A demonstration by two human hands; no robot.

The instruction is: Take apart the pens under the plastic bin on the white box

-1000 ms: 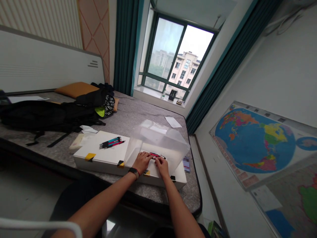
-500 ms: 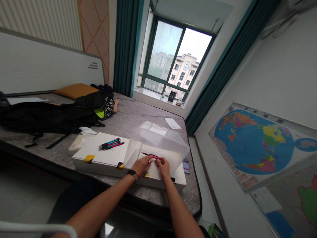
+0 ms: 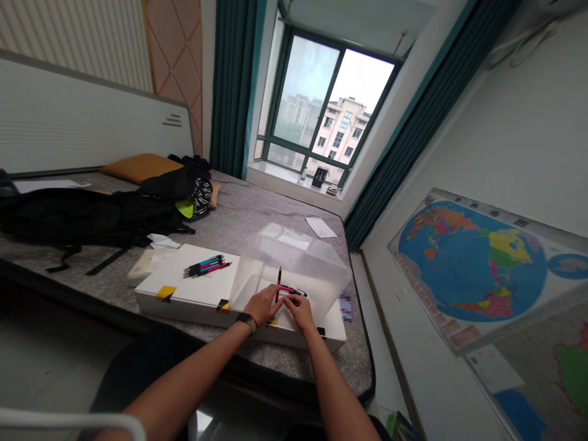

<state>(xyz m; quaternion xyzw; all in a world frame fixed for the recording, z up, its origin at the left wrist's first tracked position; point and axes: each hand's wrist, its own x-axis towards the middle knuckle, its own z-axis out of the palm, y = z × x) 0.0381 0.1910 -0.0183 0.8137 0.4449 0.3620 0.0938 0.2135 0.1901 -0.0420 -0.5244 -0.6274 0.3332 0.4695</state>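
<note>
My left hand point(image 3: 263, 305), with a dark band on its wrist, is closed on a red and black pen point(image 3: 280, 275) that points away from me. Close beside it is my right hand point(image 3: 301, 311), its fingers pinched together; what they hold, if anything, is hidden. Just beyond the right fingers, red and black pens point(image 3: 296, 291) lie crosswise, and I cannot tell exactly how many. Both hands are at the mouth of a translucent plastic box point(image 3: 298, 257), which rests on a white box point(image 3: 177, 278). Several pens point(image 3: 206, 266), black, teal and red, lie side by side on the left of the white box.
The white box is on a grey mattress point(image 3: 257, 202). A tissue pack point(image 3: 140, 266) touches its left end. Farther left lie a black backpack point(image 3: 92, 214) and an orange pillow point(image 3: 140, 167). A white paper point(image 3: 320, 227) lies behind the plastic box, and a wall map point(image 3: 473, 263) hangs at right.
The pen in my left hand has swung from lying crosswise to pointing away from me. My right fingers have shifted slightly left and nearer, and the pens lying crosswise show more clearly.
</note>
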